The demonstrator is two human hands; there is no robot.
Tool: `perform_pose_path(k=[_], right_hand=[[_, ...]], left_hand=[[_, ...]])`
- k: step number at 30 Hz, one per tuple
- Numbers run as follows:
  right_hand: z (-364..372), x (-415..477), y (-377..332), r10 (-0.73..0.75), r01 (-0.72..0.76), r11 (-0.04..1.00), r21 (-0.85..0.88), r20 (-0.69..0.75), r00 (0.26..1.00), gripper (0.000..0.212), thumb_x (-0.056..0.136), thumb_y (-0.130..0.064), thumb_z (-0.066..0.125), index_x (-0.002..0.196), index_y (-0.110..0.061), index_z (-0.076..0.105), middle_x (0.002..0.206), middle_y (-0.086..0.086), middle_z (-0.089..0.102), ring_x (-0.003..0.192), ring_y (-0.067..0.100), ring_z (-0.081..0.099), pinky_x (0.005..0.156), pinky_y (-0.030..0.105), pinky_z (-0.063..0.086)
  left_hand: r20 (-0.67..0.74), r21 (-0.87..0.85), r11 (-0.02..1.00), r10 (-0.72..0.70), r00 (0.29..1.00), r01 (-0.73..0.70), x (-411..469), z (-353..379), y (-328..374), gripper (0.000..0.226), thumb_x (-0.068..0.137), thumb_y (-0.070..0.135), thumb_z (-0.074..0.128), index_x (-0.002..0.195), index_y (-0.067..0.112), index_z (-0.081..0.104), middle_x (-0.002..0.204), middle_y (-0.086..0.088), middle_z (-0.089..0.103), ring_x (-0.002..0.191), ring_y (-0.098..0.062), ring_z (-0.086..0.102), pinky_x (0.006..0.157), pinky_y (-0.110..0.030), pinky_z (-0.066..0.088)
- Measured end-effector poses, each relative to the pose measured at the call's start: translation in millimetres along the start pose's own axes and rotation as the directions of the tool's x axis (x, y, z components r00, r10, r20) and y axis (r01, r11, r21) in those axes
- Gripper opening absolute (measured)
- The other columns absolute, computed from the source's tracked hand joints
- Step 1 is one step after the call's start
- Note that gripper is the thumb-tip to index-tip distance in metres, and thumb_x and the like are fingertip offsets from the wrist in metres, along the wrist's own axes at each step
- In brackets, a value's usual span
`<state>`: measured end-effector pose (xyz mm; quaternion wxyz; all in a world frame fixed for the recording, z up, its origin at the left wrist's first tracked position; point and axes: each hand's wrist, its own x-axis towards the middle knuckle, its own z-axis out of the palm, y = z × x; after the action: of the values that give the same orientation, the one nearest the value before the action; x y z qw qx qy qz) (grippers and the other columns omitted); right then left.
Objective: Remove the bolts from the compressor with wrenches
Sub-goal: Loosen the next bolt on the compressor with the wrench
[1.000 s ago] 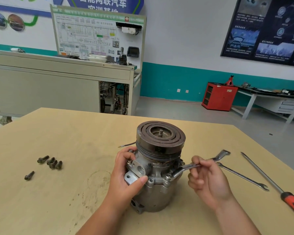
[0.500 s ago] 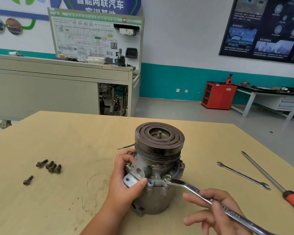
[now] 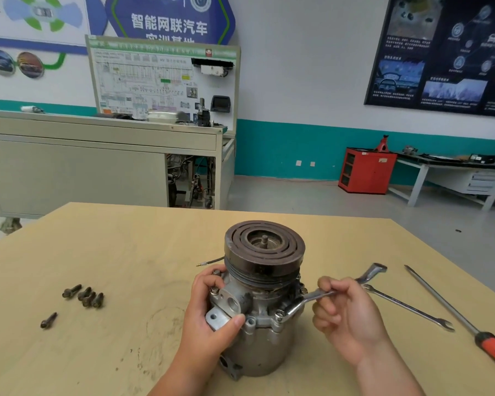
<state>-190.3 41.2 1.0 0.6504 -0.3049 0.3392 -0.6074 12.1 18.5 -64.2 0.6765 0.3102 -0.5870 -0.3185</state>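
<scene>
— Tabletop (image 3: 97, 252) first: what stands on it?
— Compressor (image 3: 257, 338) upright at the near middle, pulley (image 3: 265, 252) uppermost. Loose bolts (image 3: 83, 295) lie well apart to its left; a spare wrench (image 3: 406, 305) and a screwdriver (image 3: 455, 310) lie to its right.
— Hands?
— My left hand (image 3: 212, 315) grips the housing's left side, thumb across the front, fingers curled round behind. My right hand (image 3: 346, 318) pinches the working wrench (image 3: 312, 296) mid-shank between thumb and forefinger; its other fingers curl underneath.
— Which relation governs the next stroke?
— The bolt (image 3: 278, 313) sits at the housing's front right, left of and slightly below my right fingers (image 3: 326, 283), with the ring end seated on it. The shank runs from that bolt up and rightward, past my pinch, to its free end.
— Judgement?
— Right hand is nearer the handle and should swing it; left only braces. So light a pinch may let the ring ride off the head.
</scene>
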Motion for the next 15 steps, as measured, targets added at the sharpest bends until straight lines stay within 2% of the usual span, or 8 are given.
perform_pose_path(k=[3, 6, 7, 8, 9, 11, 13, 15], right_hand=[[-7.5, -5.5, 7.9, -0.083, -0.012, 0.924, 0.382, 0.231, 0.969, 0.010, 0.070, -0.015, 0.067, 0.073, -0.006, 0.061, 0.049, -0.001, 0.039, 0.044, 0.009, 0.026, 0.045, 0.024, 0.028], [-31.5, -31.1, 9.6, -0.195, 0.176, 0.941, 0.288, 0.039, 0.980, 0.043, 0.099, -0.017, 0.021, 0.118, 0.006, 0.052, 0.100, 0.032, 0.058, 0.074, 0.029, 0.049, 0.069, 0.033, 0.026], [-25.5, -41.8, 9.9, -0.239, 0.229, 0.948, 0.221, 0.019, 0.971, 0.045, 0.101, -0.027, 0.026, 0.120, 0.003, 0.054, 0.108, 0.038, 0.056, 0.082, 0.038, 0.057, 0.070, 0.034, 0.033], [-21.1, -49.3, 14.2, -0.307, 0.303, 0.949, 0.083, 0.050, 0.950, 0.044, 0.092, -0.045, 0.050, 0.109, -0.008, 0.065, 0.103, 0.040, 0.059, 0.080, 0.040, 0.064, 0.065, 0.030, 0.043], [-19.0, -54.0, 19.8, -0.296, 0.280, 0.955, 0.097, 0.245, 0.923, 0.048, 0.061, -0.062, 0.076, 0.085, -0.020, 0.074, 0.089, 0.036, 0.066, 0.065, 0.037, 0.068, 0.051, 0.019, 0.046], [0.4, -74.2, 19.5, -0.295, 0.300, 0.944, -0.140, 0.051, 0.954, 0.057, 0.013, -0.071, 0.082, 0.050, -0.030, 0.066, 0.071, 0.022, 0.071, 0.044, 0.032, 0.065, 0.032, 0.008, 0.033], [11.1, -77.6, 24.6, -0.358, 0.348, 0.902, -0.254, 0.004, 0.934, 0.050, 0.029, -0.078, 0.068, 0.049, -0.031, 0.064, 0.070, 0.017, 0.072, 0.044, 0.030, 0.065, 0.029, 0.007, 0.028], [7.5, -77.5, 36.4, -0.405, 0.388, 0.868, -0.310, 0.011, 0.914, 0.029, 0.062, -0.043, 0.052, 0.071, -0.021, 0.068, 0.069, 0.016, 0.072, 0.043, 0.028, 0.065, 0.030, 0.009, 0.032]], left_hand=[[0.003, -0.014, 1.000, -0.006, 1.000, 0.006, 0.6, -0.6, 0.6, 0.038, 0.061, 0.037, 0.069, 0.094, 0.027, 0.053, 0.121, 0.008, 0.053, 0.118, -0.019, 0.053, 0.091, -0.028, 0.047], [0.004, -0.018, 1.000, -0.006, 1.000, 0.006, -0.3, -0.8, -0.8, 0.042, 0.061, 0.034, 0.068, 0.096, 0.019, 0.052, 0.122, 0.005, 0.054, 0.118, -0.022, 0.053, 0.090, -0.026, 0.047], [0.004, -0.020, 1.000, -0.004, 1.000, 0.005, -0.9, -0.9, -1.3, 0.044, 0.061, 0.032, 0.067, 0.096, 0.014, 0.051, 0.122, 0.004, 0.054, 0.119, -0.023, 0.053, 0.090, -0.026, 0.047], [0.002, -0.025, 1.000, -0.003, 1.000, 0.003, -1.1, -0.7, -1.3, 0.045, 0.060, 0.032, 0.067, 0.096, 0.010, 0.050, 0.122, 0.004, 0.054, 0.119, -0.022, 0.053, 0.090, -0.025, 0.047], [-0.001, -0.033, 0.999, -0.002, 1.000, 0.002, -1.0, -0.4, -0.9, 0.046, 0.060, 0.031, 0.067, 0.096, 0.009, 0.050, 0.122, 0.007, 0.055, 0.118, -0.020, 0.053, 0.089, -0.024, 0.047], [-0.003, -0.050, 0.999, -0.001, 1.000, 0.001, -1.0, 0.7, 0.6, 0.047, 0.059, 0.031, 0.068, 0.096, 0.009, 0.050, 0.120, 0.012, 0.056, 0.116, -0.015, 0.055, 0.087, -0.020, 0.046], [-0.007, -0.064, 0.998, -0.009, 1.000, 0.008, -1.0, 1.5, 1.5, 0.048, 0.058, 0.032, 0.068, 0.096, 0.010, 0.050, 0.119, 0.013, 0.056, 0.114, -0.014, 0.056, 0.087, -0.020, 0.047], [-0.010, -0.071, 0.997, -0.010, 1.000, 0.009, -0.9, 1.7, 2.9, 0.050, 0.057, 0.033, 0.069, 0.096, 0.008, 0.049, 0.119, 0.013, 0.056, 0.114, -0.015, 0.056, 0.086, -0.020, 0.046]])
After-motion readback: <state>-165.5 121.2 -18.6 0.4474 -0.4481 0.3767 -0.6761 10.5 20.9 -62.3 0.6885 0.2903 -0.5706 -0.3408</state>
